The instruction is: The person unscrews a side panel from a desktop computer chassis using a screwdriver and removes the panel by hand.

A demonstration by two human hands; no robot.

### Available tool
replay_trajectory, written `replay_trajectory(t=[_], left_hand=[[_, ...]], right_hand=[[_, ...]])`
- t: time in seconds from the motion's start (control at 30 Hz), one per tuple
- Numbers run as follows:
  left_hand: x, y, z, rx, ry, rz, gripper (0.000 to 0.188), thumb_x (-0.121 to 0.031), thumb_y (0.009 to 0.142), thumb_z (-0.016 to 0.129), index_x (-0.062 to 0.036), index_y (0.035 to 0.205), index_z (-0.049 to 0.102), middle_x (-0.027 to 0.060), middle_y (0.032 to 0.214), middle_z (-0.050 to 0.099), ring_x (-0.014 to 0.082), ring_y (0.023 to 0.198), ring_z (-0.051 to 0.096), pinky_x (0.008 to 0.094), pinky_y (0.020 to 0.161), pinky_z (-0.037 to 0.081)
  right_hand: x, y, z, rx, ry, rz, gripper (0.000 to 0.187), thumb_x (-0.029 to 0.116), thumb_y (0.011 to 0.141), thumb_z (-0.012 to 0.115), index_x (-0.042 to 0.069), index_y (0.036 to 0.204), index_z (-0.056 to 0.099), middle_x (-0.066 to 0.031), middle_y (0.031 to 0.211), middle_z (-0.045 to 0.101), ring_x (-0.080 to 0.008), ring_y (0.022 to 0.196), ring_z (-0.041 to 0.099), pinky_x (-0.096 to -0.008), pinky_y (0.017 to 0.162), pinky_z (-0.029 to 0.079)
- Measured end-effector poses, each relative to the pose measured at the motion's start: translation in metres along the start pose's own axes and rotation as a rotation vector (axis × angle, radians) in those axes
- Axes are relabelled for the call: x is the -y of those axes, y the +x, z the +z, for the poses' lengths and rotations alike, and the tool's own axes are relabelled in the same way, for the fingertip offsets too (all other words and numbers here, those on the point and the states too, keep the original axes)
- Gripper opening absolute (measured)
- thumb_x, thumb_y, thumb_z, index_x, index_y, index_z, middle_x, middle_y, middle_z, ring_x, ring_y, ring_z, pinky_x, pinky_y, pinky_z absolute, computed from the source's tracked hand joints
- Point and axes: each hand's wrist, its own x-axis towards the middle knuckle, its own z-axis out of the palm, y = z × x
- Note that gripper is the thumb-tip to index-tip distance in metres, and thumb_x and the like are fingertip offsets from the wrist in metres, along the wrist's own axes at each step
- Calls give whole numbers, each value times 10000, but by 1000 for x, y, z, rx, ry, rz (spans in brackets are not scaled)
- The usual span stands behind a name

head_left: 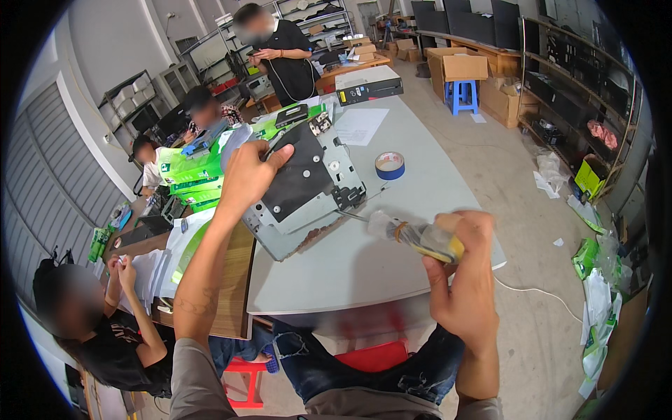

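Observation:
My left hand grips the upper left edge of a metal chassis panel and holds it tilted over the grey table. A black sheet with several screw heads covers part of the panel, and a black plastic part sits at its right corner. My right hand is closed around a screwdriver, its handle wrapped in clear plastic with a rubber band. The screwdriver's shaft points left to the panel's lower right edge; whether its tip touches a screw, I cannot tell.
A blue tape roll and a white paper sheet lie right of the panel. Green packages are piled at left. A black and silver computer case stands at the far end. One person sits close at left; others are farther back.

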Motion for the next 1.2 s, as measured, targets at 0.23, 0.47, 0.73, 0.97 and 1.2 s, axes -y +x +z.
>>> replay_trajectory(t=[0.23, 0.47, 0.73, 0.97, 1.2], left_hand=[[-1, 1, 1, -11, 53, 6, 542, -429, 872, 688, 67, 682, 577, 111, 547, 488, 188, 524, 405, 391, 526, 313], [1, -1, 2, -52, 43, 38, 563, -463, 864, 685, 80, 738, 610, 135, 567, 508, 215, 535, 440, 398, 544, 336], [-3, -2, -2, -3, 32, -18, 545, -450, 865, 686, 88, 792, 643, 139, 583, 544, 213, 543, 469, 393, 552, 355], [-4, -2, -1, -22, 72, 16, 538, -443, 866, 686, 87, 788, 645, 153, 588, 555, 219, 543, 474, 397, 553, 355], [-1, -2, -2, 18, 63, 3, 528, -431, 870, 685, 87, 781, 638, 157, 591, 557, 220, 548, 478, 400, 551, 351]], right_hand=[[-4, -3, 1, -25, 63, -30, 482, 22, 795, 718, 5, 1220, 491, -192, 1102, 458, -376, 834, 573, -412, 661, 503], [-1, -2, 12, -113, 96, 23, 392, -46, 809, 680, 0, 1161, 512, -195, 1142, 466, -386, 933, 581, -422, 678, 511], [2, -6, -2, 138, -24, 221, 425, -19, 802, 711, 1, 1178, 514, -180, 1186, 484, -377, 956, 605, -414, 588, 539], [2, 0, -6, 130, -93, -88, 482, 112, 847, 715, -22, 1246, 478, -193, 1200, 500, -383, 889, 615, -417, 640, 533], [-1, 3, 0, -7, -104, -127, 447, 132, 845, 729, -17, 1208, 515, -185, 1142, 545, -389, 857, 618, -410, 645, 525]])
